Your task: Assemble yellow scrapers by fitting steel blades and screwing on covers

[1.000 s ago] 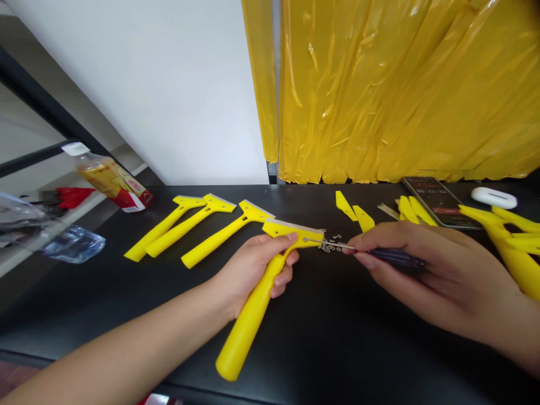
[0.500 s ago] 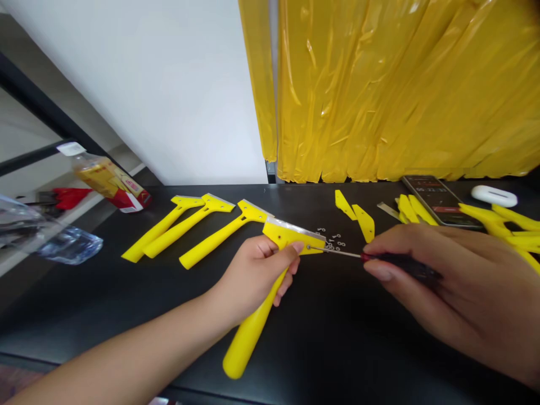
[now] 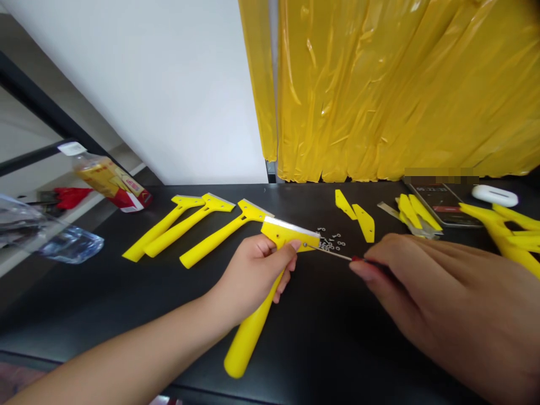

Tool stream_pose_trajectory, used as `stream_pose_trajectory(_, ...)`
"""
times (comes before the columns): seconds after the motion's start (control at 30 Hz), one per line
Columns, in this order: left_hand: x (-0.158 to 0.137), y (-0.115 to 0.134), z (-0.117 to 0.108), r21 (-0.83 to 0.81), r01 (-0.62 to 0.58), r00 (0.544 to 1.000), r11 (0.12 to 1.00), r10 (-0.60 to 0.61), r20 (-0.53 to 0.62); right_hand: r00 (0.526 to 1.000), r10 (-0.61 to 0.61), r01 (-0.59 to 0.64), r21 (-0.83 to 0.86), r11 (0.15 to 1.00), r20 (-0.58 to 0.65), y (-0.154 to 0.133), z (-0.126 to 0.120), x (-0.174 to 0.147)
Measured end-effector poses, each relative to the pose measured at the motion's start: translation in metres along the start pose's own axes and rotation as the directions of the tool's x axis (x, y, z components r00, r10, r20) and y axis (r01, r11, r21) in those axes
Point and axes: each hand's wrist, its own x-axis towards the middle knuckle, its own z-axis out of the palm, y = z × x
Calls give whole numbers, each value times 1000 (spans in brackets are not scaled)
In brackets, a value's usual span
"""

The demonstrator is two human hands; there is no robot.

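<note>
My left hand is closed around the neck of a yellow scraper, its thumb pressed on the head below a metal blade. My right hand grips a screwdriver by its red and dark handle, which the fingers mostly hide. The screwdriver's tip meets a small screw at the right side of the scraper head. Just behind that head, loose screws and nuts lie scattered on the black table.
Three bladed scrapers lie at left, near a tilted drink bottle and a clear plastic bottle. Two yellow plates lie behind my right hand. Farther right are more plates, a phone, a white case and yellow handles.
The scraper head has shifted slightly left in my left hand. My right hand has rotated and moved a little left with the screwdriver, uncovering more of the plates and blades behind it.
</note>
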Motion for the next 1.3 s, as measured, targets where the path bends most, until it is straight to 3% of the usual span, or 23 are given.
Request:
stream_pose_trajectory(0.23,2,1,-1,55,-20,1000,998,20,1,995,76,-77,7,997,71,5,0,-2)
stream_pose_trajectory(0.63,5,-1,-1,120,64,998,991,-63,-13,987,20,-22,11,1000,162,2,3,-3)
stream_pose_trajectory(1.03,6,0,-2,132,32,999,991,-31,-11,986,32,-46,78,996,164,8,4,0)
stream_pose_trajectory(1.3,8,-2,-3,120,37,999,992,-35,-21,985,4,-6,9,1000,173,6,5,1)
